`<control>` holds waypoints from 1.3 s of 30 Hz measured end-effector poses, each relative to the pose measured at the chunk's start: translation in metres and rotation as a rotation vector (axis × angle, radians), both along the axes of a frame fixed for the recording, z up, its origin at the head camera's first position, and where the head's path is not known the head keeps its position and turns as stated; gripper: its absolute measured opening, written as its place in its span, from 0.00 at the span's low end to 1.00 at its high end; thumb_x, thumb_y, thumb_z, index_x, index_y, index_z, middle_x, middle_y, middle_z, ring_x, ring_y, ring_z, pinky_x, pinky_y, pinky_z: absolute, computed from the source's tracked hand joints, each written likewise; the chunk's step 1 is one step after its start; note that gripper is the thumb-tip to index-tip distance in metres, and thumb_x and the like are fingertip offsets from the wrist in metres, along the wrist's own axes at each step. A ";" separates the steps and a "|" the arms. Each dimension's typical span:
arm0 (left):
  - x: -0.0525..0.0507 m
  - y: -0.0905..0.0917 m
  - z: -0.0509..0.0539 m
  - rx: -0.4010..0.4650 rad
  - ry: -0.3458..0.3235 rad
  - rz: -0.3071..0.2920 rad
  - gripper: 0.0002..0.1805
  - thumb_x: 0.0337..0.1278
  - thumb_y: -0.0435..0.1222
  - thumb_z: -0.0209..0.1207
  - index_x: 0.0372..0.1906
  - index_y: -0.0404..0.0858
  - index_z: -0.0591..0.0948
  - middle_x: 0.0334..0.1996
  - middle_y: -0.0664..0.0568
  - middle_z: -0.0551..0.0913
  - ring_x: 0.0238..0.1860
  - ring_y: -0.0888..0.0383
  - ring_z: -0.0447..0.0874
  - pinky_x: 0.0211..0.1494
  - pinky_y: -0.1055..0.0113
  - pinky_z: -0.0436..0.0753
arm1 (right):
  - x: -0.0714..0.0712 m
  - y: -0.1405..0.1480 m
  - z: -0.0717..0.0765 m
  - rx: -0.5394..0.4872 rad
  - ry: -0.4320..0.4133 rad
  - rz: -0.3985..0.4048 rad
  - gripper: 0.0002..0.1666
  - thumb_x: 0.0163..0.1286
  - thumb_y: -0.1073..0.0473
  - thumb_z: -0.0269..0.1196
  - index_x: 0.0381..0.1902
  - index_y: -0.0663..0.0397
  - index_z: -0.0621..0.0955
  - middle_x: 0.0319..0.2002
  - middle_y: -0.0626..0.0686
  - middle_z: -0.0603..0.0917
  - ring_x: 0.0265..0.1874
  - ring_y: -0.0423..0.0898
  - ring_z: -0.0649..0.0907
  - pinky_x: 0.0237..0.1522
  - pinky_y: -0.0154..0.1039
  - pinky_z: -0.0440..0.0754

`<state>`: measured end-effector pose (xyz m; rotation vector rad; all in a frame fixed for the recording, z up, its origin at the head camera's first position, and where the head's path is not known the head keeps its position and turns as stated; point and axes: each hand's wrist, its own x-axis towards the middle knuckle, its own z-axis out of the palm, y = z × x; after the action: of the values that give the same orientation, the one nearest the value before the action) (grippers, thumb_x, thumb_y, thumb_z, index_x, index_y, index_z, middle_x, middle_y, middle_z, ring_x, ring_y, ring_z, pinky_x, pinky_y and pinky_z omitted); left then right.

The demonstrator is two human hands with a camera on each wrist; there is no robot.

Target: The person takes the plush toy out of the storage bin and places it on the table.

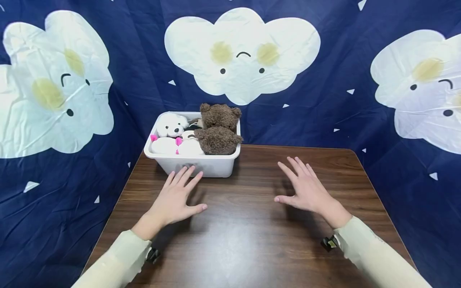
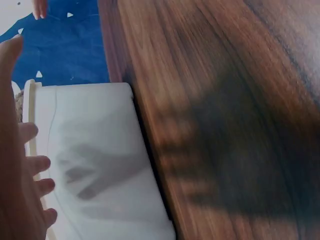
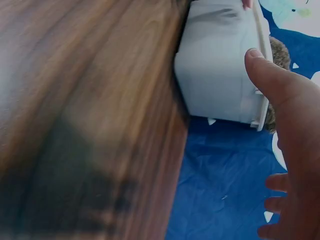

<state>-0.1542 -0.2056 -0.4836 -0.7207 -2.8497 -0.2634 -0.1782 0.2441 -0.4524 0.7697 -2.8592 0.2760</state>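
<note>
At the back left of the table, a white plastic bin (image 1: 194, 164) holds several plush toys. Inside it are a white plush dog (image 1: 171, 125), white plush with pink parts (image 1: 165, 145) at the front left, and two brown curly plush toys (image 1: 218, 141) on the right. My left hand (image 1: 173, 202) hovers over the table just in front of the bin, fingers spread, holding nothing. To the right of the bin, my right hand (image 1: 306, 188) is held above the table, its fingers also spread and holding nothing. The bin's side wall (image 2: 95, 150) fills much of the left wrist view.
The brown wood-grain table (image 1: 237, 232) carries the bin near its far edge. A dark blue cloth (image 1: 306, 124) printed with white clouds hangs behind and on both sides. Each wrist bears a small black device, such as the one (image 1: 329, 243) at the right cuff.
</note>
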 end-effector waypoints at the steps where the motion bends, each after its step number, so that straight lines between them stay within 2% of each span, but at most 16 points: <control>1: 0.000 0.000 0.001 0.030 0.004 0.005 0.57 0.51 0.77 0.55 0.81 0.51 0.60 0.80 0.45 0.59 0.79 0.39 0.56 0.79 0.34 0.56 | -0.002 -0.002 0.003 -0.015 0.010 0.016 0.68 0.50 0.16 0.67 0.81 0.41 0.59 0.79 0.63 0.59 0.78 0.67 0.58 0.75 0.72 0.58; 5: 0.001 0.000 0.003 0.177 -0.028 0.054 0.50 0.55 0.69 0.61 0.78 0.47 0.66 0.75 0.43 0.68 0.74 0.40 0.66 0.74 0.37 0.67 | -0.014 -0.015 0.017 -0.081 0.047 0.091 0.67 0.49 0.19 0.70 0.79 0.43 0.64 0.76 0.63 0.65 0.76 0.67 0.62 0.75 0.69 0.61; 9: -0.002 0.003 0.006 0.366 -0.129 0.130 0.39 0.64 0.60 0.60 0.74 0.43 0.71 0.71 0.43 0.73 0.71 0.43 0.71 0.72 0.41 0.72 | -0.032 -0.032 0.033 -0.152 0.052 0.155 0.63 0.50 0.23 0.73 0.77 0.44 0.67 0.74 0.61 0.67 0.75 0.63 0.66 0.73 0.64 0.68; 12: -0.005 0.004 0.007 0.505 -0.213 0.206 0.33 0.70 0.57 0.57 0.71 0.42 0.73 0.68 0.43 0.77 0.68 0.43 0.75 0.70 0.43 0.75 | -0.047 -0.049 0.045 -0.206 0.019 0.185 0.59 0.52 0.27 0.74 0.76 0.44 0.68 0.73 0.58 0.69 0.72 0.58 0.69 0.71 0.60 0.71; 16: -0.010 0.008 0.012 0.676 -0.288 0.318 0.29 0.74 0.55 0.53 0.66 0.40 0.77 0.61 0.42 0.82 0.60 0.45 0.82 0.63 0.48 0.80 | -0.064 -0.074 0.063 -0.257 -0.038 0.203 0.55 0.55 0.31 0.75 0.74 0.44 0.70 0.71 0.52 0.71 0.71 0.52 0.70 0.71 0.55 0.72; 19: -0.014 0.012 0.019 0.870 -0.371 0.407 0.27 0.76 0.54 0.51 0.63 0.37 0.78 0.54 0.42 0.86 0.51 0.51 0.86 0.54 0.55 0.85 | -0.076 -0.092 0.075 -0.277 -0.063 0.212 0.52 0.56 0.32 0.75 0.74 0.44 0.71 0.70 0.49 0.72 0.71 0.49 0.71 0.72 0.52 0.73; 21: -0.018 0.014 0.025 1.043 -0.442 0.460 0.28 0.76 0.52 0.49 0.62 0.33 0.77 0.47 0.45 0.88 0.44 0.56 0.88 0.48 0.60 0.87 | -0.084 -0.102 0.081 -0.284 -0.073 0.214 0.51 0.57 0.33 0.75 0.73 0.44 0.71 0.69 0.48 0.73 0.70 0.48 0.72 0.71 0.50 0.73; 23: -0.021 0.015 0.030 1.222 -0.517 0.497 0.29 0.76 0.51 0.48 0.63 0.30 0.75 0.42 0.48 0.89 0.38 0.58 0.89 0.42 0.60 0.90 | -0.091 -0.111 0.085 -0.292 -0.089 0.209 0.49 0.57 0.34 0.75 0.72 0.44 0.72 0.69 0.49 0.73 0.70 0.48 0.73 0.71 0.50 0.73; 26: -0.027 0.016 0.036 1.448 -0.610 0.526 0.30 0.76 0.51 0.49 0.64 0.29 0.71 0.38 0.52 0.89 0.37 0.56 0.91 0.39 0.59 0.92 | -0.100 -0.123 0.090 -0.297 -0.124 0.197 0.48 0.58 0.35 0.75 0.72 0.43 0.73 0.70 0.49 0.73 0.70 0.49 0.73 0.71 0.52 0.73; 28: -0.030 0.015 0.038 1.547 -0.649 0.537 0.29 0.76 0.50 0.50 0.65 0.30 0.71 0.42 0.49 0.90 0.40 0.54 0.91 0.41 0.59 0.92 | -0.106 -0.130 0.092 -0.293 -0.149 0.189 0.47 0.59 0.34 0.74 0.72 0.43 0.72 0.70 0.49 0.73 0.70 0.50 0.73 0.70 0.53 0.74; 30: -0.033 0.013 0.039 1.614 -0.670 0.545 0.28 0.76 0.49 0.52 0.66 0.32 0.70 0.48 0.45 0.89 0.42 0.53 0.91 0.43 0.60 0.92 | -0.113 -0.138 0.094 -0.295 -0.179 0.187 0.48 0.59 0.35 0.75 0.72 0.44 0.72 0.70 0.50 0.73 0.69 0.51 0.73 0.70 0.54 0.74; 33: -0.036 0.011 0.037 1.663 -0.682 0.551 0.24 0.75 0.47 0.55 0.65 0.35 0.71 0.54 0.43 0.88 0.45 0.54 0.91 0.48 0.60 0.91 | -0.120 -0.149 0.097 -0.293 -0.221 0.182 0.48 0.59 0.36 0.75 0.72 0.45 0.72 0.70 0.50 0.73 0.68 0.51 0.74 0.69 0.53 0.74; 39: -0.039 0.008 0.032 1.733 -0.682 0.536 0.15 0.74 0.44 0.59 0.56 0.43 0.74 0.47 0.54 0.91 0.47 0.58 0.91 0.53 0.63 0.89 | -0.130 -0.168 0.097 -0.241 -0.262 0.173 0.50 0.58 0.33 0.74 0.73 0.46 0.71 0.71 0.51 0.72 0.71 0.50 0.72 0.72 0.51 0.72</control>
<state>-0.1931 -0.1978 -0.4518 0.5670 -1.7933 -2.5804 -0.3079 0.0759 -0.3554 0.9962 -2.9179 0.7832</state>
